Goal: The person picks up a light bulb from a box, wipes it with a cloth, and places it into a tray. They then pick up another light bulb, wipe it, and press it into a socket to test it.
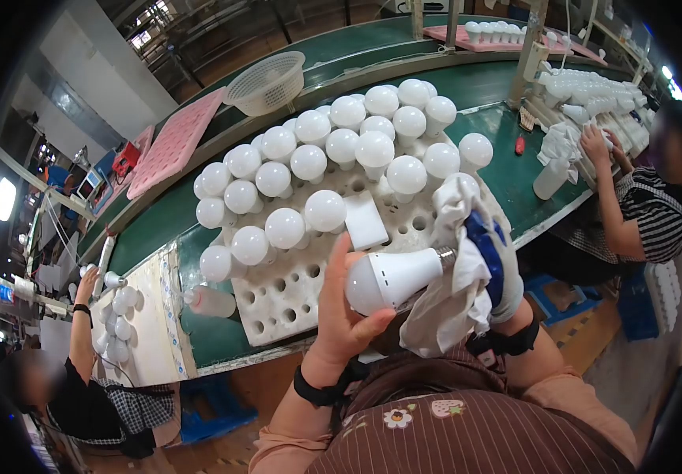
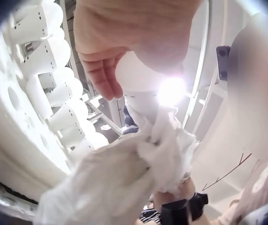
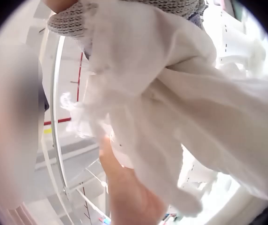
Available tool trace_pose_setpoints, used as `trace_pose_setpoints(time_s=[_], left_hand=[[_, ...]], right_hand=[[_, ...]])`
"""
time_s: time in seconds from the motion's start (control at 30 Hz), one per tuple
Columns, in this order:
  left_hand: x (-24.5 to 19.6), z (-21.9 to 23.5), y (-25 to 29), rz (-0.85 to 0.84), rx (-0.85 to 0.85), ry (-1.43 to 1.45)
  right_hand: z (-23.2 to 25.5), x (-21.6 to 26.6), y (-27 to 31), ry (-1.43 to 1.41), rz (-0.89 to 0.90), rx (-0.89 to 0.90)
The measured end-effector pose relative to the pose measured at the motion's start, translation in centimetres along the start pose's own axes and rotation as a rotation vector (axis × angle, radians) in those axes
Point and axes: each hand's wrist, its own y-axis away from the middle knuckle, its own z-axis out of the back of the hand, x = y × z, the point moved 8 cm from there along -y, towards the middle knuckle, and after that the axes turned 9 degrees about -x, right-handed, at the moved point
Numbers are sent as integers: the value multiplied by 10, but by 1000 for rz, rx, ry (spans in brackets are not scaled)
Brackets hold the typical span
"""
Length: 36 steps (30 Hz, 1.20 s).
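Note:
A white bulb lies sideways in front of the apron, its metal screw base pointing right. My bare left hand grips its round dome, thumb below and fingers above; the left wrist view shows this hand around the dome of the bulb. My right hand, in a grey and blue glove, holds a white cloth at the screw base. In the right wrist view the cloth hides most of the glove and the bulb.
Many white bulbs stand in a holed foam block, with a small white box among them. A plastic bottle is at the block's left. Behind are a white basket and pink tray. People work at both sides.

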Motion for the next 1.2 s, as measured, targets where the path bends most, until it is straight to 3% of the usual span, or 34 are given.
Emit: trace_pose_setpoints(time_s=[0.03, 0.07, 0.1, 0.17, 0.27, 0.3, 0.37, 0.4, 0.43, 0.5, 0.57, 0.63, 0.7, 0.83, 0.9, 0.97, 1.03, 1.07, 1.1, 1.17, 1.2], left_hand=[[0, 2, 1, 3, -2, -3], [0, 8, 2, 12, -42, 16], [0, 13, 2, 21, -82, 35], [-2, 15, 1, -35, -57, -49], [-1, 13, 0, -66, -22, -196], [2, 11, -1, -37, -8, -259], [2, -1, 1, -23, -27, -163], [2, -6, 2, -9, -57, -76], [3, -8, -1, 137, -142, 93], [4, -7, -2, 62, -49, -110], [1, -1, 4, 67, -17, -185], [2, 4, 7, 127, -16, -154], [3, 21, 7, 220, -151, 108], [11, 41, 9, 283, -196, 180], [12, 40, 10, 295, -228, 204], [12, 39, 11, 305, -261, 230], [30, 34, 17, 565, -323, 517], [39, 30, 20, 661, -346, 656], [43, 35, 20, 652, -353, 649], [38, 14, 22, 767, -140, 1213], [42, 12, 26, 843, -180, 1266]], right_hand=[[5, -5, -4, -45, -71, -71], [4, -11, -9, -27, -144, -9], [-2, -33, -11, -417, -538, -128], [2, -26, -14, -824, -725, -198], [6, -6, -9, -855, -645, -112], [6, 25, -18, -891, -422, -23], [-9, 82, -48, -84, 201, 249], [-25, 74, -49, -152, 42, 329], [-40, 64, -45, -222, -111, 409], [-49, 59, -43, -167, -95, 384], [-52, 43, -45, -198, -205, 294], [-55, 21, -51, -81, -256, 380], [-32, 5, -63, 45, -107, 139], [-4, -30, -80, -159, -388, -20], [-4, -48, -89, -320, -352, -177], [-10, -56, -99, -296, -305, -203], [-34, -55, -102, 227, -301, 157], [-51, -60, -93, 411, -126, 239], [-50, -61, -90, 400, -120, 236], [-46, -55, -88, 360, -135, 218], [-44, -58, -86, 232, -262, 255]])
